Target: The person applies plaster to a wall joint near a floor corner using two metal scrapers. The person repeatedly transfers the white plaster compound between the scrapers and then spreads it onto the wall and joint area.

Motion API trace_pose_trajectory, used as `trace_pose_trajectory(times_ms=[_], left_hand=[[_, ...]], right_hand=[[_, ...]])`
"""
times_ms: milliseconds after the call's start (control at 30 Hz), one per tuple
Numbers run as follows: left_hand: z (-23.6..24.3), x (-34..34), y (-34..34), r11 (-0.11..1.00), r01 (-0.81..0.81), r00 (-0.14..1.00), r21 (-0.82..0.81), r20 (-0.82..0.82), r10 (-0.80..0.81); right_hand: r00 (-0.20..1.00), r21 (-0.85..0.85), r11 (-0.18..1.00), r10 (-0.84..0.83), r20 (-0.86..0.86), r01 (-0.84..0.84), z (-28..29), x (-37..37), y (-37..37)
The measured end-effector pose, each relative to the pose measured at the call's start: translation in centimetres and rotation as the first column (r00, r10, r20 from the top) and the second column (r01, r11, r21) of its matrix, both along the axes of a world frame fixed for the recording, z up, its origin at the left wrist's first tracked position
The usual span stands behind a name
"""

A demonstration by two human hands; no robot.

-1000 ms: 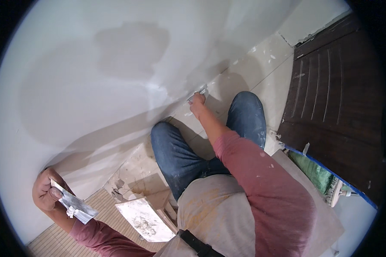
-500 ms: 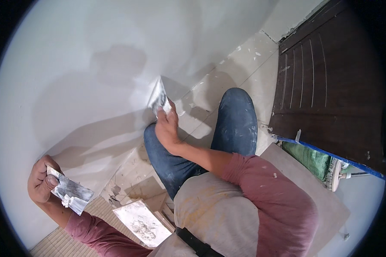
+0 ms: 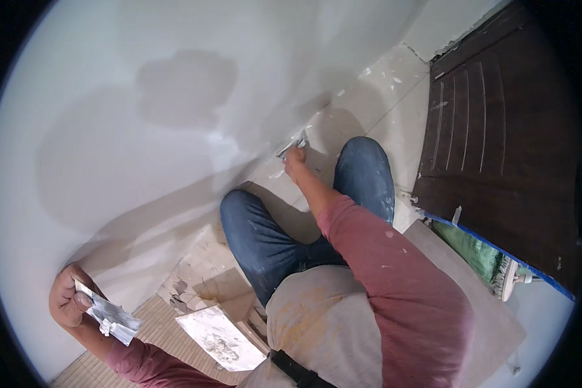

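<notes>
In my left hand (image 3: 68,297) at the lower left, beside the white wall (image 3: 103,149), is a metal putty blade (image 3: 113,313) with a lump of white paste on it. My right hand (image 3: 295,157) grips a second metal blade (image 3: 301,139), held low along the foot of the wall where it meets the tiled floor (image 3: 384,90). Its fingers are partly hidden. My two jeans-clad knees (image 3: 362,168) are bent either side of that arm.
A dark paneled wooden board (image 3: 491,149) with blue edging stands at the right, above a green bundle (image 3: 462,247) and a brush (image 3: 504,279). A paste-smeared white board (image 3: 216,333) and wooden pieces (image 3: 252,310) lie at bottom centre, near ribbed beige flooring (image 3: 145,355).
Half a second ago my right hand had the blade raised near my left knee; it is back down at the wall's base, as a second ago. My left hand has dropped slightly.
</notes>
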State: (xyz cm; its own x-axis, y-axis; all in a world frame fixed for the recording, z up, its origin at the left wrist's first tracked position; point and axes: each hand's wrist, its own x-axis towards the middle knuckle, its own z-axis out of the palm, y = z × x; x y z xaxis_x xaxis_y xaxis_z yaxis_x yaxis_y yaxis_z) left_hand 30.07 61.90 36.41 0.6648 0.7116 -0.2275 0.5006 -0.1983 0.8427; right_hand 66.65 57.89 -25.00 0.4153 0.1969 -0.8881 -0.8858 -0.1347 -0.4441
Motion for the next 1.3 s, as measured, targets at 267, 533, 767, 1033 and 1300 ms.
trace_pose_trajectory(times_ms=[267,533,767,1033,1300], left_hand=[[0.1,-0.7,0.3,1.0,0.01,1.0,-0.011,-0.014,-0.01],[0.3,-0.2,0.8,0.987,0.135,0.988,0.088,-0.086,-0.127],[0.5,0.8,0.9,0.983,0.175,0.98,0.054,-0.104,-0.169],[0.6,1.5,1.1,0.979,0.202,0.978,-0.029,-0.044,-0.203],[-8.6,3.6,-1.5,0.985,0.035,0.956,-0.167,0.292,0.016]], right_hand=[[0.998,0.063,0.997,0.045,-0.033,-0.042,-1.0,2.8,2.4],[0.999,0.225,0.974,-0.045,0.016,0.04,3.1,0.7,3.0],[0.705,0.229,0.966,-0.079,0.705,-0.122,22.7,-7.9,0.7],[0.632,0.361,0.81,0.015,0.775,-0.462,32.7,-11.5,-6.2],[0.977,0.701,0.691,0.212,0.035,-0.175,31.1,-6.7,-17.9]])
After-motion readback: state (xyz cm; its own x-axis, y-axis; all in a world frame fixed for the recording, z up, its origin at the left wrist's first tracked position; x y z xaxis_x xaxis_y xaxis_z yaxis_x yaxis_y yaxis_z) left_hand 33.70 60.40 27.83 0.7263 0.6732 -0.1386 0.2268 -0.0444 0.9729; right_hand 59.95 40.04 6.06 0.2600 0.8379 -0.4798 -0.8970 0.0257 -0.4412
